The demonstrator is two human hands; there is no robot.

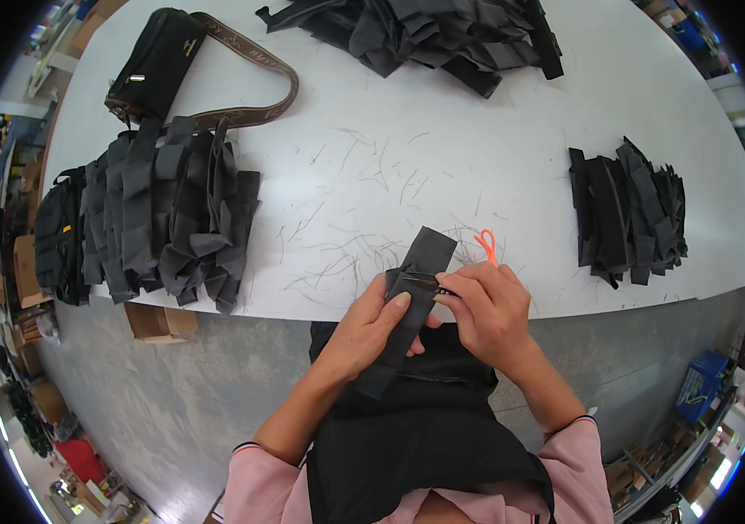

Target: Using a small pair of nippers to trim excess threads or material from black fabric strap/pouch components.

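1. At the near edge of the white table, pinching a dark fabric strip in the left hand.
2. Same edge, gripping in the right hand a small metal-tipped tool over the strip.

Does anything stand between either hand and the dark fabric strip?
Nothing visible separates the left hand from the dark fabric strip it grips. The right hand holds a small metal-bladed tool, which lies between it and the strip.
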